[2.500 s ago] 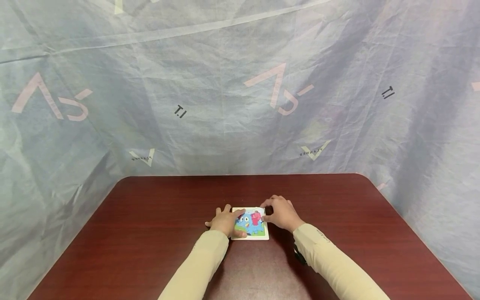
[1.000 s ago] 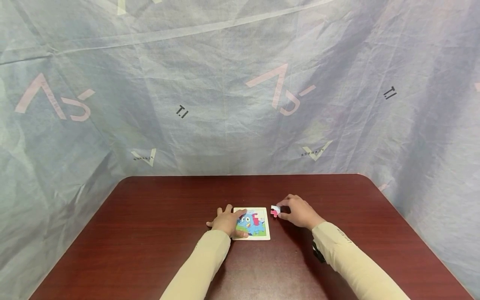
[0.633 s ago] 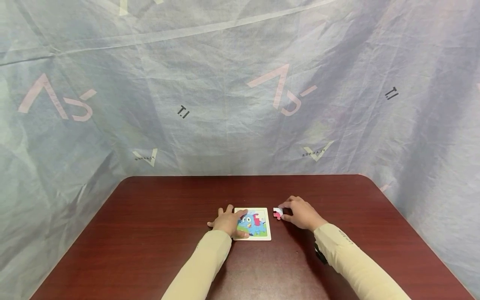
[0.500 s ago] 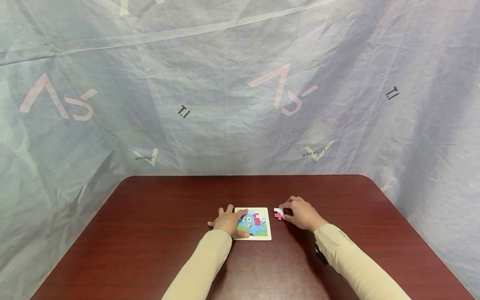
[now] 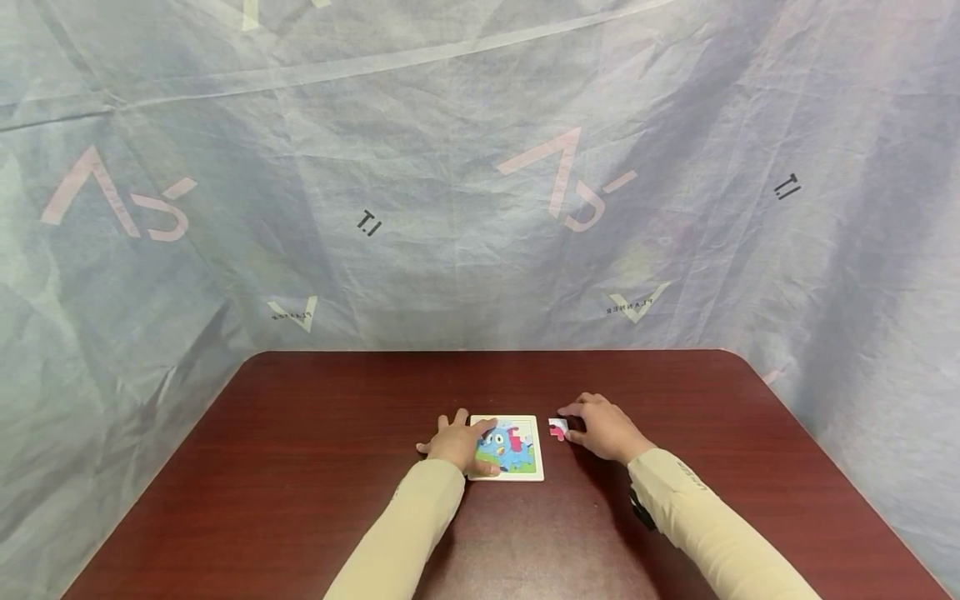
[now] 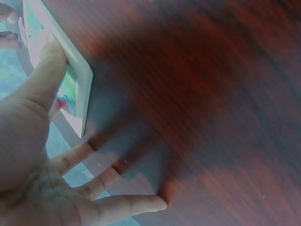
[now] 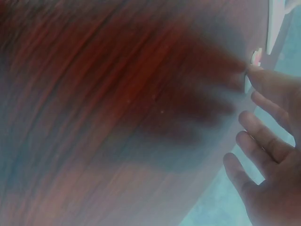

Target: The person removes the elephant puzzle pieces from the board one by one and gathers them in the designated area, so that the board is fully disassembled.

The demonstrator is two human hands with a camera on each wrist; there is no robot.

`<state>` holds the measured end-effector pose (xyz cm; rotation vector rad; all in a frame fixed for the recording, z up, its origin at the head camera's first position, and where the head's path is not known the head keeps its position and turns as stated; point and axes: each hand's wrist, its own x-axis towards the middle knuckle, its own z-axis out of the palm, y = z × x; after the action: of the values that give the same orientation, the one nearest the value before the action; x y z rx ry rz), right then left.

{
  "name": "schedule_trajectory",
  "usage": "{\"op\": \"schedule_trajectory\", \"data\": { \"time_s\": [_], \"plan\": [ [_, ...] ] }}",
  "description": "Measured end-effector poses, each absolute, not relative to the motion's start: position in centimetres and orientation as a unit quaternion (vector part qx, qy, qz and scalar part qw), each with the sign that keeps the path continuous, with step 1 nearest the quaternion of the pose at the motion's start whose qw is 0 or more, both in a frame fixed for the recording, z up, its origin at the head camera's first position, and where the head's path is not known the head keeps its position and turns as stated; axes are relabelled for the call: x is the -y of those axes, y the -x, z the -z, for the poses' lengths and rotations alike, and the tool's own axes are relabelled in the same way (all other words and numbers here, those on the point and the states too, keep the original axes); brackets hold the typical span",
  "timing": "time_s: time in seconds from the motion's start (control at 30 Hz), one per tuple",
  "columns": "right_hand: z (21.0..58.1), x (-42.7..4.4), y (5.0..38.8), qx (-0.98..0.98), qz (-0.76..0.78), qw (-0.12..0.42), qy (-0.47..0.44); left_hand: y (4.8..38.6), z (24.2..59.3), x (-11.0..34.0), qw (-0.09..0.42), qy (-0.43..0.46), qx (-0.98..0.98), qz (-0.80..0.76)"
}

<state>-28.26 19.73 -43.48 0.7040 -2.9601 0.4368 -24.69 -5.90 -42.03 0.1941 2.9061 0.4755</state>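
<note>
A square jigsaw board (image 5: 528,477) with a white frame and a blue cartoon animal picture lies flat on the table. My left hand (image 5: 452,446) rests over its left side, fingers spread, two digits reaching onto the picture. A pale gap shows near the upper right of the picture, beside a pink area. Just right of the board lies a loose pink-and-white puzzle piece (image 5: 558,428). My right hand (image 5: 603,427) is beside this piece, thumb at its edge and index finger slightly apart from it. In the right wrist view the thumb (image 7: 270,82) partly hides the piece.
The dark red wooden table (image 5: 337,417) has rounded far corners. A grey fabric curtain (image 5: 450,167) with printed letters hangs behind it and along both sides.
My right hand has drawn the puzzle piece out of the board and set it on the table to the right. Its index finger has just come off the piece. My left hand stays on the board.
</note>
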Motion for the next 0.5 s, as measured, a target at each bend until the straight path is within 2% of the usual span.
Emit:
{"op": "schedule_trajectory", "data": {
  "time_s": [0.3,0.5],
  "plan": [
    [43.32,-19.47,28.42,0.951,-0.219,0.046,-0.211,24.47,41.71,5.88,0.092,-0.066,-0.98,-0.166],
    [43.42,-19.14,28.31,0.933,-0.313,0.018,-0.178,24.29,41.47,5.86,0.094,-0.068,-0.979,-0.166]
  ]
}}
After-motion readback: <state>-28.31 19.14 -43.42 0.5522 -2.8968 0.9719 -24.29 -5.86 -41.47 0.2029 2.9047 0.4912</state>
